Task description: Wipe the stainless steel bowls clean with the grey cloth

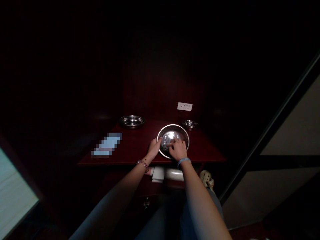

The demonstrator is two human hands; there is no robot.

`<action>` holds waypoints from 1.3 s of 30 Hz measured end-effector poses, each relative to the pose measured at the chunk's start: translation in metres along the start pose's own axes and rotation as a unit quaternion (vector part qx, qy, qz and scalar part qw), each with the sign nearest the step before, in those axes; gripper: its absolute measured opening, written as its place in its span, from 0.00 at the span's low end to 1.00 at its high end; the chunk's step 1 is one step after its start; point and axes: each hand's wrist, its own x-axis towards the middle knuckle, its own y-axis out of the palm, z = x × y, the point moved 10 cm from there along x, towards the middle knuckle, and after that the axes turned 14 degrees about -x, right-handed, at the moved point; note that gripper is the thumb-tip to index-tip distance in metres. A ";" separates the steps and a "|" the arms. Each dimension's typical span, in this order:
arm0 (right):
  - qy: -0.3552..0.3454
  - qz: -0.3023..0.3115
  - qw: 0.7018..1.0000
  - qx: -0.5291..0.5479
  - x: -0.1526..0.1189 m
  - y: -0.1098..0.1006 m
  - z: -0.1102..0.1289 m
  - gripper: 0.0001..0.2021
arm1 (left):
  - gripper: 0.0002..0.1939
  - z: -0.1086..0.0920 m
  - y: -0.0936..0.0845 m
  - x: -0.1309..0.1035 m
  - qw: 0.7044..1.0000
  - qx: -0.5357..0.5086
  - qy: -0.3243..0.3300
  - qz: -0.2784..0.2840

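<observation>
Though tilted, bowl [165,132] arnd R fingers [172,144].

Just below the frame's centre, the left hand [155,146] grips the rim of a shiny metal bowl [183,135] on the dark red worktop [132,150], while the right hand [178,149] reaches inside it

no readable text, no legible labels, numbers or signs

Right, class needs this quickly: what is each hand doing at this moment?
Left hand: holding the bowl by its rim.
Right hand: inside the bowl, fingers partly bent; whether it grips anything cannot be told.
</observation>
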 end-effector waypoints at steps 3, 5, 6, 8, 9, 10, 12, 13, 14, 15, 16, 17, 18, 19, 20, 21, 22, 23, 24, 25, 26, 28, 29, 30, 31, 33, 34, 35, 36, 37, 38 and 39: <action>0.006 -0.007 1.000 -0.008 -0.001 -0.002 -0.003 0.16 | 0.22 0.002 0.000 0.001 1.000 -0.002 -0.001 0.002; 0.019 -0.010 0.999 -0.024 -0.001 -0.004 -0.007 0.16 | 0.22 0.002 0.001 0.001 1.000 -0.003 -0.003 0.007; 0.028 -0.013 0.999 -0.036 -0.002 -0.004 -0.009 0.16 | 0.22 0.001 0.002 0.001 1.000 -0.002 -0.002 0.009; 0.049 -0.022 0.997 -0.062 -0.003 -0.007 -0.013 0.16 | 0.22 -0.002 0.004 -0.001 1.000 0.002 0.004 0.017; 0.060 -0.029 0.995 -0.073 -0.003 -0.008 -0.015 0.16 | 0.22 -0.004 0.005 -0.002 1.000 0.004 0.008 0.023; 0.071 -0.038 0.994 -0.081 -0.004 -0.011 -0.017 0.16 | 0.22 -0.006 0.007 -0.003 1.000 0.005 0.011 0.029; 0.090 -0.051 0.991 -0.090 -0.005 -0.014 -0.020 0.16 | 0.22 -0.008 0.009 -0.005 0.999 0.006 0.014 0.035; 0.099 -0.055 0.989 -0.094 -0.005 -0.016 -0.022 0.16 | 0.22 -0.009 0.009 -0.005 0.999 0.004 0.014 0.034; 0.108 -0.058 0.988 -0.097 -0.006 -0.018 -0.023 0.16 | 0.22 -0.009 0.008 -0.006 0.999 0.001 0.013 0.032; 0.116 -0.061 0.986 -0.101 -0.007 -0.019 -0.024 0.16 | 0.22 -0.008 0.008 -0.006 0.999 0.000 0.011 0.029; 0.123 -0.064 0.985 -0.106 -0.007 -0.021 -0.025 0.16 | 0.22 -0.008 0.007 -0.006 1.000 -0.001 0.009 0.027; 0.131 -0.067 0.983 -0.109 -0.008 -0.022 -0.027 0.16 | 0.22 -0.007 0.006 -0.005 1.000 0.000 0.008 0.023; 0.139 -0.071 0.981 -0.111 -0.009 -0.023 -0.029 0.17 | 0.22 -0.005 0.005 -0.005 1.000 0.003 0.005 0.019; 0.146 -0.074 0.980 -0.112 -0.009 -0.023 -0.031 0.18 | 0.22 -0.004 0.005 -0.004 1.000 0.007 0.004 0.016; 0.150 -0.076 0.979 -0.113 -0.009 -0.023 -0.032 0.19 | 0.21 -0.004 0.004 -0.004 1.000 0.013 0.003 0.014; 0.151 -0.077 0.979 -0.113 -0.010 -0.022 -0.033 0.20 | 0.21 -0.003 0.004 -0.003 1.000 0.017 0.003 0.012; 0.150 -0.078 0.979 -0.112 -0.010 -0.022 -0.034 0.21 | 0.21 -0.003 0.003 -0.003 1.000 0.021 0.002 0.012; 0.148 -0.077 0.980 -0.112 -0.010 -0.021 -0.034 0.21 | 0.21 -0.003 0.004 -0.003 1.000 0.025 0.002 0.013; 0.146 -0.076 0.980 -0.111 -0.010 -0.020 -0.034 0.20 | 0.20 -0.003 0.004 -0.003 1.000 0.026 0.001 0.016; 0.144 -0.075 0.981 -0.109 -0.010 -0.020 -0.034 0.20 | 0.21 -0.003 0.004 -0.003 0.999 0.026 0.000 0.018; 0.143 -0.075 0.981 -0.107 -0.010 -0.020 -0.034 0.20 | 0.21 -0.003 0.005 -0.003 0.999 0.026 -0.001 0.020; 0.138 -0.073 0.982 -0.103 -0.009 -0.021 -0.033 0.21 | 0.21 -0.003 0.004 -0.003 1.000 0.024 -0.004 0.017; 0.134 -0.071 0.983 -0.101 -0.009 -0.021 -0.033 0.21 | 0.21 -0.003 0.004 -0.003 1.000 0.022 -0.006 0.014; 0.131 -0.070 0.984 -0.099 -0.008 -0.021 -0.032 0.21 | 0.21 -0.003 0.003 -0.004 1.000 0.021 -0.008 0.010; 0.129 -0.068 0.984 -0.099 -0.008 -0.021 -0.032 0.20 | 0.21 -0.003 0.002 -0.004 1.000 0.018 -0.010 0.006; 0.125 -0.062 0.985 -0.103 -0.006 -0.018 -0.031 0.20 | 0.21 -0.002 0.002 -0.004 1.000 0.010 -0.015 0.003; 0.122 -0.058 0.985 -0.106 -0.006 -0.017 -0.031 0.21 | 0.21 -0.001 0.002 -0.004 1.000 0.006 -0.016 0.001; 0.118 -0.052 0.986 -0.109 -0.005 -0.014 -0.030 0.21 | 0.21 -0.001 0.001 -0.004 1.000 0.003 -0.016 0.000; 0.114 -0.046 0.986 -0.110 -0.005 -0.012 -0.030 0.21 | 0.21 0.000 0.000 -0.004 1.000 0.001 -0.015 -0.003; 0.111 -0.041 0.987 -0.111 -0.005 -0.010 -0.029 0.21 | 0.21 0.001 -0.001 -0.003 1.000 0.002 -0.013 -0.007; 0.107 -0.037 0.987 -0.110 -0.005 -0.009 -0.028 0.20 | 0.20 0.001 -0.002 -0.003 1.000 0.005 -0.010 -0.011; 0.106 -0.035 0.988 -0.109 -0.005 -0.009 -0.028 0.19 | 0.20 0.002 -0.003 -0.002 1.000 0.009 -0.008 -0.015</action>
